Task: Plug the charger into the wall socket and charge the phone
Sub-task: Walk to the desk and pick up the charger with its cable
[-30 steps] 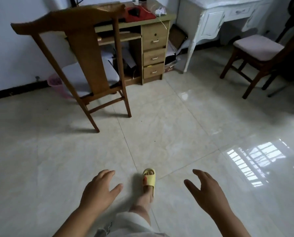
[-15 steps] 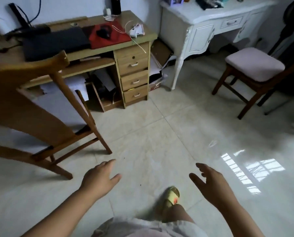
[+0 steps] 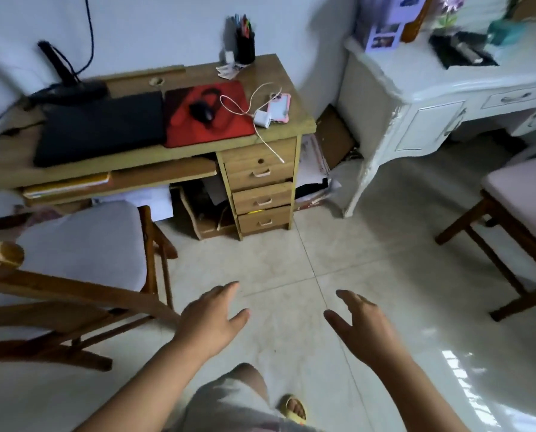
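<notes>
Head view: person faces a wooden desk (image 3: 294, 127).
Left hand (image 3: 212, 319): empty, fingers spread, over the floor.
Right hand (image 3: 358, 322): empty, fingers apart.
Charger (image 3: 262, 119): on desk's right end, touching the phone (image 3: 279, 108); cable (image 3: 244, 102) loops across the red mat (image 3: 182, 126).

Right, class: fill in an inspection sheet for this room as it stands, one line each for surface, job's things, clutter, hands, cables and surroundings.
Surface: wooden desk with three drawers, top crowded.
Job's things: white charger lying on the desk beside the pink-cased phone; wall socket: nothing seen.
Clutter: black laptop, red mouse pad with a black mouse, pen holder, papers under the desk.
Hands: left hand and right hand both open and empty, held over the floor, short of the desk.
Cables: white charger cable looped on the desk, its end hanging over the top drawer; black cable up the wall.
Surroundings: tiled floor, wooden chair on the left, white dresser on the right.
</notes>
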{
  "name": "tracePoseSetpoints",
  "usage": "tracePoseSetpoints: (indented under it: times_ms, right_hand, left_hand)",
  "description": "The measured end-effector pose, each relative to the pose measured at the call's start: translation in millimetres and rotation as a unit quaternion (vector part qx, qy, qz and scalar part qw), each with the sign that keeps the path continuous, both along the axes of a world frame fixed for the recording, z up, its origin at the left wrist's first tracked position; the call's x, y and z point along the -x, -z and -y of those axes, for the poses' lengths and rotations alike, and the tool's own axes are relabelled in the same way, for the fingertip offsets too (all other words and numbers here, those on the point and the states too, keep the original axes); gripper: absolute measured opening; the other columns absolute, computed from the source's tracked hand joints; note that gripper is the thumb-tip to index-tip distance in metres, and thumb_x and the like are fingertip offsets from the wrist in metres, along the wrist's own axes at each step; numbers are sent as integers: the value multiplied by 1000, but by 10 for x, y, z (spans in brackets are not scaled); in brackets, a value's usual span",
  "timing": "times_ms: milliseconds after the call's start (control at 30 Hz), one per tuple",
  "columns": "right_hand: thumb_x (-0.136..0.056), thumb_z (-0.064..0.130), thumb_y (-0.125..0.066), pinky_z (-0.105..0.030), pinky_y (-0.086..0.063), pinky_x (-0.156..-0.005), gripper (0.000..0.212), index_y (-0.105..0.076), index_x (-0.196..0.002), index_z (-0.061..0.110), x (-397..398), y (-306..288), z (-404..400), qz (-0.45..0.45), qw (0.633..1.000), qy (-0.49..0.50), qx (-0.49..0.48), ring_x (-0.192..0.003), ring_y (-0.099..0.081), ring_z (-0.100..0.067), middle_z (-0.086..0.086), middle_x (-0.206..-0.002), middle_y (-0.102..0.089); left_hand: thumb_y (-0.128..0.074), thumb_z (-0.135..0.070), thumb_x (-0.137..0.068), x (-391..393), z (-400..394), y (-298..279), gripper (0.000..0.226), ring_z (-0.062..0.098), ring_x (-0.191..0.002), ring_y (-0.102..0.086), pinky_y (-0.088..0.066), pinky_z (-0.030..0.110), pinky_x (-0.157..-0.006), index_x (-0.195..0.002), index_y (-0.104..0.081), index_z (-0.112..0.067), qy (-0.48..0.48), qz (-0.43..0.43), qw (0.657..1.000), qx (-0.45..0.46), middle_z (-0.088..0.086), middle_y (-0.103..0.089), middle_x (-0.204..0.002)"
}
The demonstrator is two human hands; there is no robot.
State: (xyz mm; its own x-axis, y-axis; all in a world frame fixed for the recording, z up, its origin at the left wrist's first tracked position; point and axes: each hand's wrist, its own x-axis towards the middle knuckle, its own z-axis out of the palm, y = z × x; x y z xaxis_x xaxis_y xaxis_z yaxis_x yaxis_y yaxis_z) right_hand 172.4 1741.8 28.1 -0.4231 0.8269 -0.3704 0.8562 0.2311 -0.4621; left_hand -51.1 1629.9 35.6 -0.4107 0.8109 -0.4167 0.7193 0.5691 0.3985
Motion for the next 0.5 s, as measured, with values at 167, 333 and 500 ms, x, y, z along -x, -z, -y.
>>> tracePoseSetpoints:
  times_ms: [167,333,500]
  right_hand:
    - [-87,45,-51,-34,-43,-94,52,-42,-133,22,751,-43,-890,-25,996,-84,-2,-117,-53,-21,0,-137,-52]
    - [-87,45,-53,-35,-46,-88,51,-44,-132,22,1451,-101,-1900,-31,995,-90,-17,-105,-59,-23,-2,-132,-55]
    - [-85,43,-57,-36,-48,-90,49,-49,-128,21,2011,-261,-2848,-36,996,-79,-34,-112,-57,-22,-4,-127,-60]
  left_hand:
    - [-51,-46,-89,601,-388,151,59,20,-121,-52,-44,35,-101,-140,-31,-25,-97,20,994,34,1,-46,-143]
    - [-50,-48,-88,1312,-942,362,61,19,-129,-44,-38,33,-105,-141,-31,-24,-169,44,983,63,1,-42,-146]
    - [-50,-47,-90,1839,-1961,317,60,16,-131,-40,-36,31,-106,-142,-30,-24,-131,29,991,24,-1,-37,-149]
